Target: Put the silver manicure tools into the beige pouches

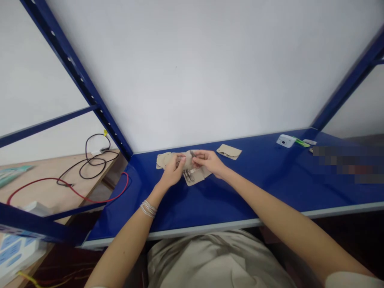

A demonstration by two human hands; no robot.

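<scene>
An open beige case (199, 176), like a small manicure or key case, lies on the blue shelf in front of me. Slim metal pieces (188, 175) sit side by side inside it. My left hand (173, 170) is closed in a pinch at the left edge of its raised flap; what is between those fingertips is too small to make out. At the flap's other side, my right hand (210, 161) pinches a small dark metal piece (192, 153), partly hidden by the fingers. More flat beige cases (161, 160) lie beside my left hand.
A closed beige pouch (229, 151) lies behind my right hand. Farther right are a white camera (285, 141) and a green item (301, 142). Blue uprights (90, 94) frame the shelf (240, 196). Black cables (96, 160) and a red cable (90, 200) loop at left.
</scene>
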